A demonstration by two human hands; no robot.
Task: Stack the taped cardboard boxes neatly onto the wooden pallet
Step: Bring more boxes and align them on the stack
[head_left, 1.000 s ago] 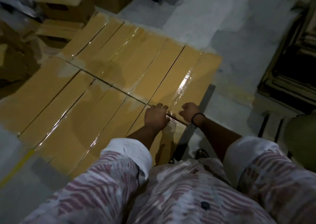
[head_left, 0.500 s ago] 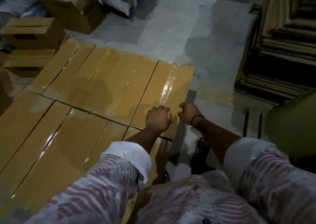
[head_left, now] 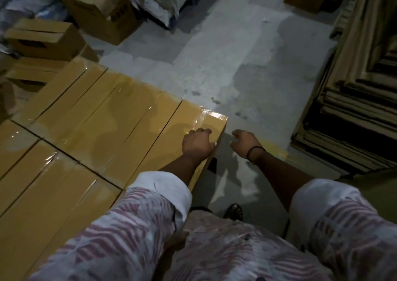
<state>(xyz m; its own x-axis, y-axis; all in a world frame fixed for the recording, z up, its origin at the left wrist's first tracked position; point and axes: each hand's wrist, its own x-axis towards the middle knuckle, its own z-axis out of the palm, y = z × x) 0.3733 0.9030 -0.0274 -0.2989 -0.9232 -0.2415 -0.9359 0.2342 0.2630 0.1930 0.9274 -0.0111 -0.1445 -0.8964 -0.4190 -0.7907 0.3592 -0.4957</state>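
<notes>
1. A flat layer of long, narrow tan cardboard boxes sealed with glossy clear tape point(head_left: 103, 117) lies edge to edge in two rows, filling the left half of the view; whatever they rest on is hidden beneath them.
2. The left hand point(head_left: 197, 144) rests palm down on the top of the rightmost taped box, at its right edge, fingers curled loosely together and thumb at the box's side; it grips nothing.
3. The right hand point(head_left: 245, 143), with a dark band at the wrist, hangs over the grey concrete floor point(head_left: 236, 70) just beside that box's edge, fingers curled inward and apart from the cardboard, holding nothing.
4. Both forearms come out of rolled white cuffs on red-and-white patterned sleeves point(head_left: 129, 227).
5. A sandalled foot point(head_left: 234, 211) stands on the floor near the box side.
6. A tall stack of flattened brown cardboard sheets point(head_left: 354, 119) sits at right, well apart from the boxes.
7. Open brown cartons point(head_left: 101, 12) stand at upper left.
</notes>
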